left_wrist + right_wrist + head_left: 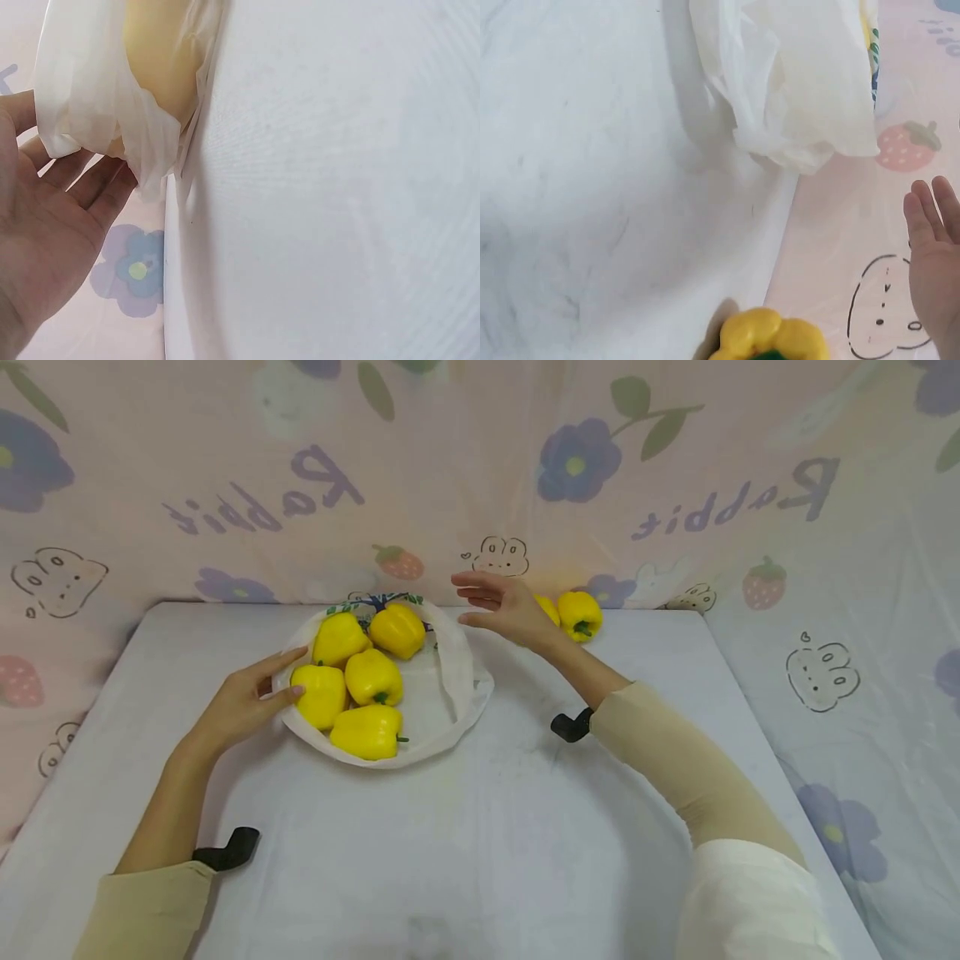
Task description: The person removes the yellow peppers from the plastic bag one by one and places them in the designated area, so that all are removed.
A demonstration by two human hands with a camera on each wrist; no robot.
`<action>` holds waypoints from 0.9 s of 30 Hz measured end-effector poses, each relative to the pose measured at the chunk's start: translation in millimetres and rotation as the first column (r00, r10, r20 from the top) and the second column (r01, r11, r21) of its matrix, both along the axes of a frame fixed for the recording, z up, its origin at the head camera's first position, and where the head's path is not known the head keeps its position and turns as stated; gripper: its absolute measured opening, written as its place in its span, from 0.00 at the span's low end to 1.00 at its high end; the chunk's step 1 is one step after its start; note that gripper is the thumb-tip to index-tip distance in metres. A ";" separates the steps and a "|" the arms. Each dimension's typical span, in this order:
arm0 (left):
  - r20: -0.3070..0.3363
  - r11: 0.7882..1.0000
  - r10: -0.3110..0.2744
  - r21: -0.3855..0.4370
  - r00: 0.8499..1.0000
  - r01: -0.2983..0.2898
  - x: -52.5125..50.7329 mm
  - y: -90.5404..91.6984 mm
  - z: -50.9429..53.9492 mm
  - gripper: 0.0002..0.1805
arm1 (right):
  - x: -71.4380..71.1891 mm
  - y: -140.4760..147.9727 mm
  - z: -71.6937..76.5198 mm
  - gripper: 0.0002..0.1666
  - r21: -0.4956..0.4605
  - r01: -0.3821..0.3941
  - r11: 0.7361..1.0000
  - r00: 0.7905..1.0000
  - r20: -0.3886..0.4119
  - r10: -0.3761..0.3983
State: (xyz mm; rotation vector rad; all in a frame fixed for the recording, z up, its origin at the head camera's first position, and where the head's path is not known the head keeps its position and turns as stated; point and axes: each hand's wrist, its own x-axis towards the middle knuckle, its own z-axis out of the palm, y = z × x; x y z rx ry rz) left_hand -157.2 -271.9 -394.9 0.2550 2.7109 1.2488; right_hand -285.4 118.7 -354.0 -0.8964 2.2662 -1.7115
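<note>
A white cloth-like bag (pixel 420 752) with a printed tree pattern stands with its mouth spread, and several yellow bell peppers (pixel 373 677) lie inside. My left hand (pixel 243 706) holds the bag's left rim between thumb and fingers; the left wrist view shows the fingers (pixel 105 187) against the bag's outer side. Above and to the right of the bag my right hand (pixel 517 610) hovers with fingers extended and nothing in it. Behind that hand, a yellow bell pepper (pixel 580 615) sits on the table, and another (pixel 548 608) is partly hidden by the wrist.
A white-covered table (pixel 450 860) lies under everything. At its back and sides hangs a pink cloth (pixel 465 460) printed with rabbits, flowers and strawberries. Black wrist mounts (pixel 228 849) stick out from both sleeves, close to the tabletop.
</note>
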 end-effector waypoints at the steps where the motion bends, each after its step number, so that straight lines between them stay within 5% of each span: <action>1: 0.002 1.000 0.001 -0.002 1.000 -0.001 -0.1 0.1 0.3 0.35 | -0.5 -2.8 -1.2 0.34 0.001 -0.007 1.000 1.000 -0.006 0.007; 18: 0.014 1.000 0.013 -0.013 1.000 -0.013 -1.4 0.3 -0.4 0.35 | -7.8 -42.4 -13.3 0.33 0.038 -0.082 0.996 0.997 0.008 0.081; 27: 0.009 1.000 0.005 0.010 1.000 -0.005 -1.7 -1.1 -0.2 0.34 | 0.2 -63.9 1.2 0.35 0.150 -0.106 0.983 0.994 0.031 0.102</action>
